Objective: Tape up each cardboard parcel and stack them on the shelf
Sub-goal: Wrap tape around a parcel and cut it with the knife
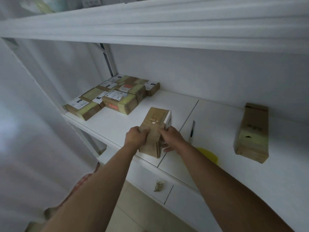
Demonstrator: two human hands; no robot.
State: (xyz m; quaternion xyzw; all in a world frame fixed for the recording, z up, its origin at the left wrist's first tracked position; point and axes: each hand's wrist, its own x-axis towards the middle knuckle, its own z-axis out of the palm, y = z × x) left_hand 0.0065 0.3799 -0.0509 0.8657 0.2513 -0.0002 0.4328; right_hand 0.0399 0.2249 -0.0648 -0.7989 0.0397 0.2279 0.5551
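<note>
A brown cardboard parcel [154, 124] lies on the white shelf [209, 114], near its front edge. My left hand [135, 137] grips the parcel's near left edge with curled fingers. My right hand [170, 137] holds its near right side, fingers wrapped round the lower edge. Several taped parcels with white labels [115, 96] sit packed together at the back left of the shelf. Another taped parcel [252, 133] lies alone at the right. A yellow tape roll [208, 154] shows partly behind my right forearm.
A utility knife [192, 131] lies on the shelf just right of my right hand. An upper shelf board [150, 25] hangs overhead. A scrap of crumpled tape [158, 185] sticks to the shelf's front face below.
</note>
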